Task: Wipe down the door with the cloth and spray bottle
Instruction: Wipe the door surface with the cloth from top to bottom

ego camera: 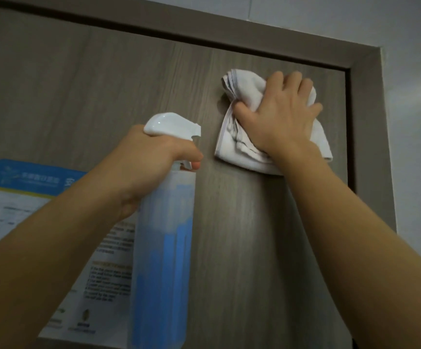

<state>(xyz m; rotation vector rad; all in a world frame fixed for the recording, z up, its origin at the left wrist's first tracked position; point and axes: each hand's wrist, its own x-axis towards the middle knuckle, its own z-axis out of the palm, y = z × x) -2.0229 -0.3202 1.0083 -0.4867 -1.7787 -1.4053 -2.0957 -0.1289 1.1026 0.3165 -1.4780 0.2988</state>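
A grey-brown wood-grain door [103,84] fills the view. My right hand [282,117] presses a bunched white cloth [232,144] against the door near its top right corner, fingers curled into the fabric. My left hand [151,157] grips the neck of a translucent spray bottle [164,235] with a white trigger head, held upright close to the door, its nozzle pointing right toward the cloth. One finger lies on the trigger. Blue shows through the bottle's body.
A blue and white printed notice [28,195] is stuck to the door at the left, partly behind my left arm and the bottle. The door frame [365,102] runs along the top and right, with a white wall [416,122] beyond.
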